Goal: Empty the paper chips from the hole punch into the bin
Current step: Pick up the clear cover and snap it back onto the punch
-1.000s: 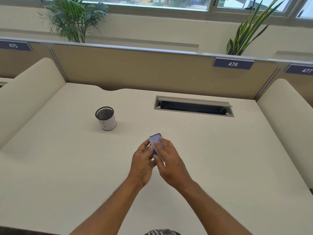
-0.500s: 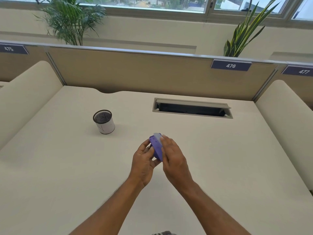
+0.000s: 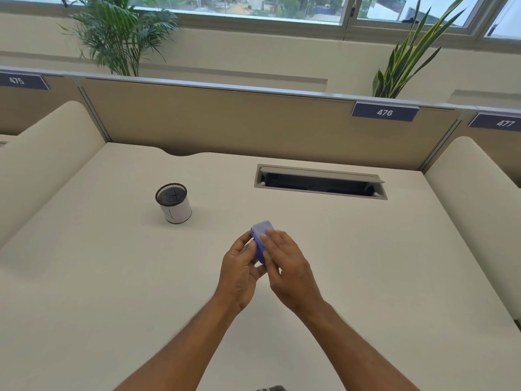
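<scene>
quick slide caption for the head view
Both hands, left hand and right hand, hold a purple hole punch above the desk, right of the mesh bin.

A cream tabletop [image 3: 84, 277] ran back to a tan partition [image 3: 225, 122] bearing number plates 475 [image 3: 19, 80], 476 [image 3: 384, 112] and 477 [image 3: 504, 123]. A cable slot [image 3: 320, 183] lay open near the rear. Behind stood two potted plants [image 3: 121, 32] [image 3: 406, 60] under daylit windows [image 3: 253, 7]; cushioned dividers [image 3: 42, 159] flanked both sides.
</scene>
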